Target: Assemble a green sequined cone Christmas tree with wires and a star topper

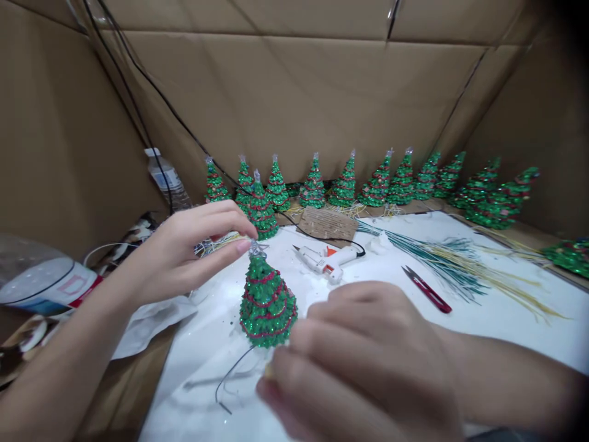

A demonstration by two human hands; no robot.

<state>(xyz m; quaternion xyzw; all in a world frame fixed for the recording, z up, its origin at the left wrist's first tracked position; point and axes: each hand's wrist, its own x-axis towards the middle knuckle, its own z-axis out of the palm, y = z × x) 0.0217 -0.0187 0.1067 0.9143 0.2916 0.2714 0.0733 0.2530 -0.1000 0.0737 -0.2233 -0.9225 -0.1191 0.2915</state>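
Note:
A small green glittery tree [267,304] with red garland bands stands upright in front of me, a silvery star [258,248] at its tip. My left hand [202,245] comes in from the left, its thumb and forefinger pinched at the star. Near the lower right of the tree, my right hand [363,362] is closed, its fingers curled, and a small yellowish bit shows at the fingertips; what it holds is mostly hidden. A thin dark wire [225,376] curves over the white surface below the tree.
Behind are a white glue gun [322,261], a cardboard piece [327,226], red snips [427,290] and green and yellow wires [442,264]. Several finished trees [313,184] line the back. Bottles [168,178] and a plastic bag [151,319] lie left. Cardboard walls [294,92] surround the white board [202,344].

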